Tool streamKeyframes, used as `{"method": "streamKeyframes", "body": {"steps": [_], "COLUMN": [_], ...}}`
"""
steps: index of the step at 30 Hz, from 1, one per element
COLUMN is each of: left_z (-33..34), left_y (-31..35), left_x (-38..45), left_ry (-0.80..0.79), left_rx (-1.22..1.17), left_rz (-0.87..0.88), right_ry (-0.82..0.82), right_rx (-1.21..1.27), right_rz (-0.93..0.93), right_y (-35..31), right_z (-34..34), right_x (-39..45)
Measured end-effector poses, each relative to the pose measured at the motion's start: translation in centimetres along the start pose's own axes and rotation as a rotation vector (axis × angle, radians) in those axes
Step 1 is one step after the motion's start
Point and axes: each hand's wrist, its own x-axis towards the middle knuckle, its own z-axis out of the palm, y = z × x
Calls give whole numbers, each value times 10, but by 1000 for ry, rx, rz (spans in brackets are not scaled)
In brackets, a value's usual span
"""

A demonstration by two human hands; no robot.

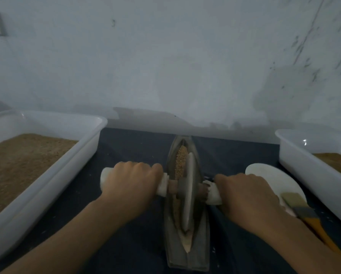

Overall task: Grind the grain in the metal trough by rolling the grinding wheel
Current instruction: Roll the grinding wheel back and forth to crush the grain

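Observation:
A narrow boat-shaped metal trough (187, 260) lies lengthwise on the dark table in front of me. The grey grinding wheel (189, 186) stands upright in its groove, about mid-length. Coarse brown grain (181, 161) fills the far part of the groove beyond the wheel. A wooden axle runs through the wheel, and both its ends are wrapped in white cloth. My left hand (130, 184) grips the left wrapped handle. My right hand (244, 196) grips the right wrapped handle.
A white plastic tub (47, 192) full of brown grain stands at the left. Another white tub (311, 175) with brown material stands at the right. A white plate (268, 175) and a yellow-handled brush (304, 212) lie beside my right hand. The wall is close behind.

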Motion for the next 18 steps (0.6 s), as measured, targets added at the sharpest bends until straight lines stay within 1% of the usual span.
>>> {"method": "streamKeyframes", "body": {"steps": [2, 3, 7, 10, 13, 18], "left_z": [8, 14, 32, 34, 25, -2], "left_y": [-2, -4, -10, -7, -3, 0], "left_x": [15, 22, 50, 63, 59, 13], "left_ry": [-42, -62, -25, -16, -36, -95], "left_rx": [-49, -73, -76, -54, -23, -38], "left_rz": [-61, -82, -112, -121, -96, 16], "right_ry": [-12, 10, 46, 56, 52, -21], "right_rx": [6, -3, -42, -20, 7, 75], "right_rz": [35, 38, 42, 57, 56, 20], "right_y": [1, 2, 11, 15, 13, 2], "right_z": [7, 11, 24, 28, 26, 7], "right_x": [22, 35, 80, 91, 77, 13]}}
